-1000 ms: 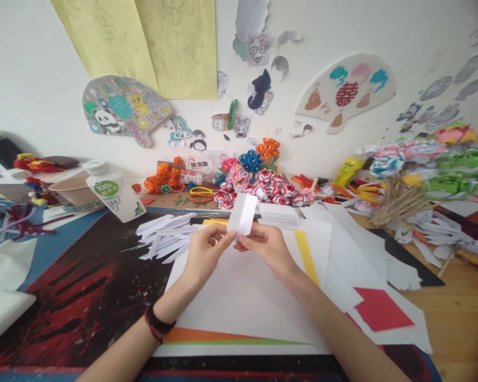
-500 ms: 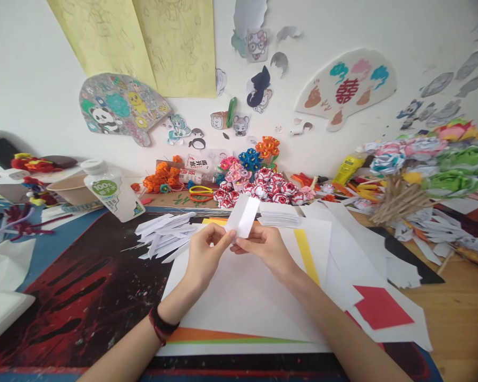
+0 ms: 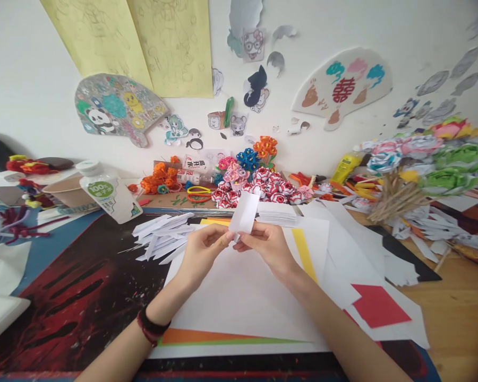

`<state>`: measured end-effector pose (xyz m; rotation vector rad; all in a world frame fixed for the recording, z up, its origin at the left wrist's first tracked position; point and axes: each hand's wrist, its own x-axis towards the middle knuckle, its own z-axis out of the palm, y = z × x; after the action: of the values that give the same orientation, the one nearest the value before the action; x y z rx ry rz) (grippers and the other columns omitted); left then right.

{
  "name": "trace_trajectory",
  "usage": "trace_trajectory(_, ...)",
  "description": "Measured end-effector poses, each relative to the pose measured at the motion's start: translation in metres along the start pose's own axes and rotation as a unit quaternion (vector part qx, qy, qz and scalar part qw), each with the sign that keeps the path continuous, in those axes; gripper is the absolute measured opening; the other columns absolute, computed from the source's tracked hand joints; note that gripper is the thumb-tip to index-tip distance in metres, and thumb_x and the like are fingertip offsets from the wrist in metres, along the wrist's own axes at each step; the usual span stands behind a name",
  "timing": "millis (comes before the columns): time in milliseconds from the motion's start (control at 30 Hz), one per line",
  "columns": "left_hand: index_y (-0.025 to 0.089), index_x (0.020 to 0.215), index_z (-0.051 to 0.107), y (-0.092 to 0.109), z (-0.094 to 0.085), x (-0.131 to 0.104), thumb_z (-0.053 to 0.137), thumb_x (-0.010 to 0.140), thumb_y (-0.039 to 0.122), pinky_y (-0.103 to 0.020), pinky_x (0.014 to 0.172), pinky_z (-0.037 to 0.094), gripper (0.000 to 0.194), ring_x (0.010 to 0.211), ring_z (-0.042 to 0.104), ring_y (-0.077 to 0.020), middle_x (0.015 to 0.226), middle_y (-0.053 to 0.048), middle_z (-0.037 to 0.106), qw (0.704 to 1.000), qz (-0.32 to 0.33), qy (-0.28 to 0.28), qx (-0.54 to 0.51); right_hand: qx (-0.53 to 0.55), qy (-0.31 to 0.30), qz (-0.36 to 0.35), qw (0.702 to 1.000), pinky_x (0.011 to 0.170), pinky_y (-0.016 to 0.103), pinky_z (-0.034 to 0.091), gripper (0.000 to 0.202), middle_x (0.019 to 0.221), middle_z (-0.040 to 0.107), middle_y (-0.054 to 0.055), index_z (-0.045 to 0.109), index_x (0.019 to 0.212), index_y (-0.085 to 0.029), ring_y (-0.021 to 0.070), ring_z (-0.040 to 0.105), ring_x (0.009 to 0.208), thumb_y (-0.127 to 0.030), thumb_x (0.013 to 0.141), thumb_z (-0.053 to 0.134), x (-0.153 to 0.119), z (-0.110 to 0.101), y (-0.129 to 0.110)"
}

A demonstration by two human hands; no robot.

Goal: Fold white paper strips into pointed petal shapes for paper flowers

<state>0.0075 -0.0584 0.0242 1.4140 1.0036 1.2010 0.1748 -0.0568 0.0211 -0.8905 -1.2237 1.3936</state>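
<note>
2 hands, left hand (image 3: 201,253) and right hand (image 3: 267,245), are pinched on a folded white paper strip (image 3: 245,213), held upright above the white sheet (image 3: 239,297), so its lower end can be worked.

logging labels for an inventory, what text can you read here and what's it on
"100%" on the green round label of the plastic bottle.
"囍" in red on the white fan-shaped cutout on the wall.
Large dark characters on the lying bottle behind the paper flowers: too blurred to read.
The folded white paper strip held by the left hand and right hand: no text.
</note>
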Motion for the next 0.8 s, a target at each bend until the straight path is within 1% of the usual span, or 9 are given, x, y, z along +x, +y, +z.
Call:
trace_trajectory(67, 0.014, 0.084, 0.069, 0.0004, -0.0010, -0.0002, 0.070, 0.079, 0.041, -0.029, 0.074, 0.051, 0.027, 0.079, 0.064, -0.0186, 0.085, -0.007, 0.071, 1.000, 0.007, 0.000, 0.019, -0.001, 0.002, -0.003, 1.000, 0.069, 0.036, 0.059, 0.030, 0.078, 0.072, 0.008, 0.074, 0.087, -0.012, 0.0199, 0.069, 0.068, -0.037, 0.070, 0.078, 0.0000, -0.0003, -0.0017)
trace_trajectory(200, 0.014, 0.077, 0.069, -0.0001, 0.0001, -0.0019, 0.067, 0.080, 0.040, -0.026, 0.068, 0.048, 0.026, 0.070, 0.061, -0.0158, 0.076, -0.005, 0.069, 0.994, 0.034, 0.044, 0.091, 0.000, -0.013, -0.010, 1.000, 0.071, 0.037, 0.059, 0.030, 0.084, 0.073, 0.009, 0.074, 0.090, -0.013, 0.0210, 0.070, 0.072, -0.036, 0.072, 0.076, -0.0007, -0.0003, -0.0035)
trace_trajectory(300, 0.015, 0.076, 0.068, 0.0002, 0.0019, -0.0033, 0.065, 0.082, 0.039, -0.026, 0.067, 0.048, 0.025, 0.070, 0.060, -0.0158, 0.075, -0.005, 0.068, 0.989, 0.052, 0.063, 0.124, 0.004, -0.022, -0.005, 1.000, 0.074, 0.038, 0.058, 0.031, 0.089, 0.073, 0.009, 0.074, 0.094, -0.013, 0.0214, 0.070, 0.074, -0.035, 0.072, 0.076, -0.0015, 0.0002, -0.0035)
trace_trajectory(433, 0.015, 0.077, 0.067, 0.0002, 0.0026, -0.0045, 0.064, 0.083, 0.037, -0.027, 0.070, 0.048, 0.023, 0.073, 0.060, -0.0165, 0.078, -0.005, 0.068, 0.986, 0.067, 0.069, 0.138, -0.001, -0.021, 0.004, 1.000, 0.073, 0.038, 0.058, 0.033, 0.089, 0.073, 0.009, 0.074, 0.094, -0.013, 0.0212, 0.069, 0.073, -0.036, 0.070, 0.077, -0.0013, -0.0002, -0.0018)
trace_trajectory(533, 0.015, 0.078, 0.067, -0.0005, 0.0031, -0.0056, 0.063, 0.083, 0.037, -0.027, 0.071, 0.048, 0.022, 0.073, 0.061, -0.0169, 0.079, -0.005, 0.069, 0.984, 0.075, 0.070, 0.144, -0.019, -0.019, 0.002, 1.000, 0.070, 0.036, 0.057, 0.032, 0.088, 0.073, 0.008, 0.074, 0.093, -0.014, 0.0197, 0.068, 0.070, -0.038, 0.072, 0.076, -0.0005, -0.0010, -0.0005)
trace_trajectory(667, 0.015, 0.079, 0.067, -0.0004, 0.0054, -0.0081, 0.062, 0.084, 0.035, -0.027, 0.071, 0.048, 0.021, 0.074, 0.061, -0.0167, 0.080, -0.005, 0.069, 0.982, 0.082, 0.069, 0.157, -0.045, -0.003, -0.013, 0.999, 0.063, 0.031, 0.054, 0.027, 0.079, 0.071, 0.006, 0.074, 0.087, -0.014, 0.0166, 0.064, 0.066, -0.037, 0.073, 0.074, 0.0007, -0.0014, 0.0012)
trace_trajectory(800, 0.016, 0.079, 0.068, 0.0031, 0.0064, -0.0091, 0.060, 0.085, 0.034, -0.026, 0.069, 0.047, 0.021, 0.071, 0.061, -0.0163, 0.078, -0.005, 0.070, 0.981, 0.076, 0.061, 0.165, -0.066, 0.004, -0.034, 0.997, 0.061, 0.027, 0.050, 0.020, 0.077, 0.070, 0.005, 0.072, 0.083, -0.015, 0.0145, 0.060, 0.065, -0.033, 0.075, 0.072, 0.0024, -0.0024, 0.0032)
